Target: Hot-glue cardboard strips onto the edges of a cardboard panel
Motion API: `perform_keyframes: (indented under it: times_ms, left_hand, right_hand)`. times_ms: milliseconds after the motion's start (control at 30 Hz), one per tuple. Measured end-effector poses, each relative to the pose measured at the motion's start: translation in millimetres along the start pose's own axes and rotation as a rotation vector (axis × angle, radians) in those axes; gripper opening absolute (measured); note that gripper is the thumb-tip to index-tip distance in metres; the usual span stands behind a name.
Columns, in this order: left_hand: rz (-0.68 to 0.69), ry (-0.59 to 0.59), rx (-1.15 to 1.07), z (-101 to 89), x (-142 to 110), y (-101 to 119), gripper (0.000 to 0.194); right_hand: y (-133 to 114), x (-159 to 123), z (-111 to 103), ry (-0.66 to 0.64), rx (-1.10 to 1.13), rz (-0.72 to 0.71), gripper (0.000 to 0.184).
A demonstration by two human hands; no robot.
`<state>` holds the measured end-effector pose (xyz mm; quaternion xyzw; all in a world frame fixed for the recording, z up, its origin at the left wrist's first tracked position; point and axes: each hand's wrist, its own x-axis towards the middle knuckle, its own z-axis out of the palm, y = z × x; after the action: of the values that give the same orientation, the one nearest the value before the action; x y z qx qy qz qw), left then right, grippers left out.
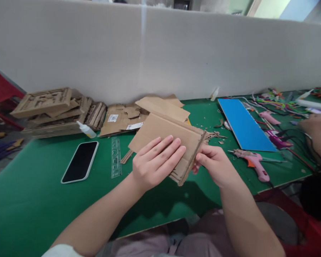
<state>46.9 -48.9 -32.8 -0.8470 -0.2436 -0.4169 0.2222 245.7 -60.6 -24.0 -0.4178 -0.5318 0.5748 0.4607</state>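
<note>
Person at the green table (29, 189) has a cardboard panel (155, 130) in hand, held tilted above the near edge, middle of the bench, shadow on the tabletop under it. Left hand (155, 160) lies over the top face, four fingers almost straight and close together; thumb is hidden, so can't tell if it pinches from below. Right hand (210, 160) is mostly closed, thumb and curled fingers gripping the panel's right edge, where a rough strip (190, 162) runs along the side. Behind the panel: loose sheets (164, 107), plus a flattened piece with a barcode label (112, 118). Thin sticks (126, 157) poke out at its left, just beside the clear stencil (116, 159). Phone (80, 162) lies further left, screen dark. White bottle (86, 130) leans by the cardboard stack (52, 116), far left. Second bottle (214, 94) is back by the white partition (96, 50). Right of the panel: torn scraps (215, 135), then the blue board (246, 125) lying flat. Pink glue gun (253, 162) sits on its side near the board's close end; another pink tool (269, 117) beyond it among cables. Co-worker's hand (312, 125) at far right, can't make out what it's doing.
</note>
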Motion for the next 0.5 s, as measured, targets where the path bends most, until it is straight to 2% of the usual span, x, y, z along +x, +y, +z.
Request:
perform_keyframes:
  times_ms: [100,500]
  left_hand:
    - [-0.011,-0.004,0.018,1.9,-0.9,-1.2,0.031]
    - [-0.041,-0.008,0.015,2.2,-1.0,1.6,0.030]
  right_hand:
    - [4.4,3.1,0.6,-0.107,0.040,0.048,0.030]
    - [5.8,1.6,4.8,-0.017,0.060,0.022,0.027]
